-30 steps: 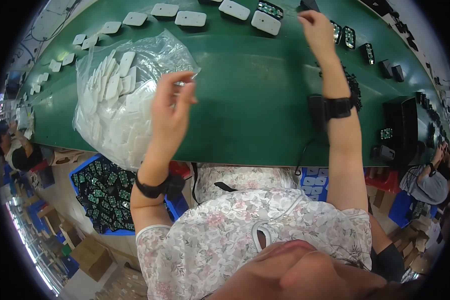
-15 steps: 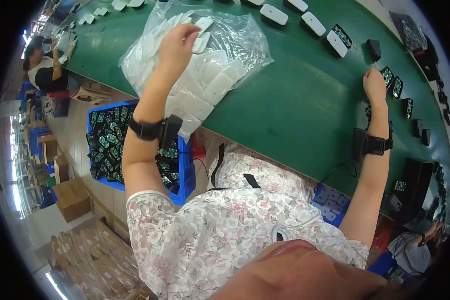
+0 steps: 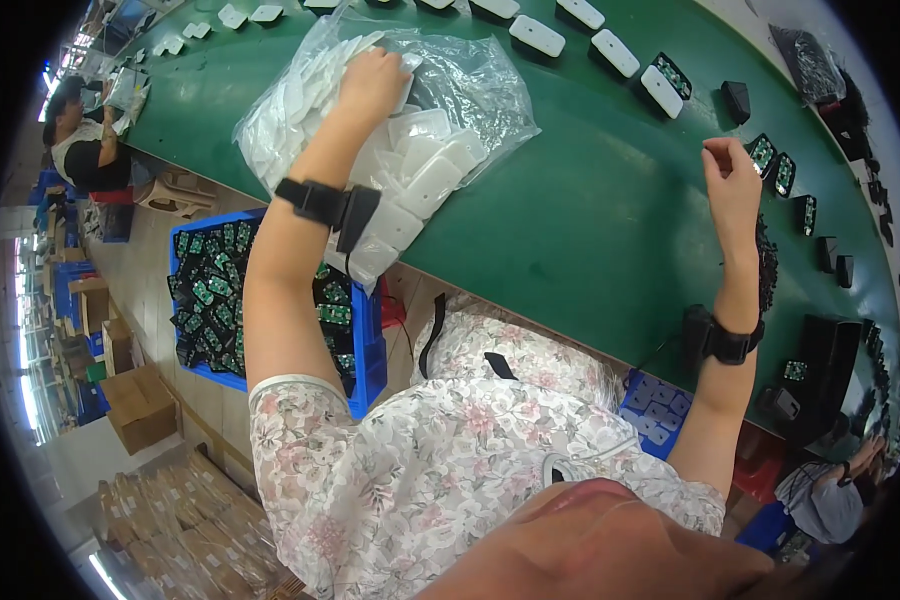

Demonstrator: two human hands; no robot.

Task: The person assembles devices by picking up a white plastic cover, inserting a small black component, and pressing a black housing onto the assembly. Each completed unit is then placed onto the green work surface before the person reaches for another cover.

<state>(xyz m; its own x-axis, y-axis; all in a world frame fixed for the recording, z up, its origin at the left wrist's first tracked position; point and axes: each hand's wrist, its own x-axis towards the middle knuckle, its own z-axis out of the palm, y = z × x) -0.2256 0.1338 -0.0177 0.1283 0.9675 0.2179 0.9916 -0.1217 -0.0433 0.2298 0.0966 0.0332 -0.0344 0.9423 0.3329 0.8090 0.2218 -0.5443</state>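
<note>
The left hand [image 3: 375,82] is reaching into the clear bag [image 3: 300,90] of white covers [image 3: 425,165] at the upper middle of the frame. Its fingers are curling down among the pieces, but whether they are gripping one I cannot tell, since the plastic and the knuckles are hiding the fingertips. The bag is lying slumped on the near edge of the green belt [image 3: 580,220], mouth toward the person, probably so the hand can dip in without lifting it.

The right hand [image 3: 732,180] is hovering above the belt at the upper right, fingers drawn together in a loose pinch; nothing clearly shows between them. It is sitting just beside a pair of small green-faced boards [image 3: 773,163], within easy reach of them.

White covers are lining up along the top edge of the belt [image 3: 536,35], spaced evenly as if for passing down the line. A blue crate [image 3: 195,300] of dark boards is standing at the left, beside the person's left arm, below the belt's near edge.
</note>
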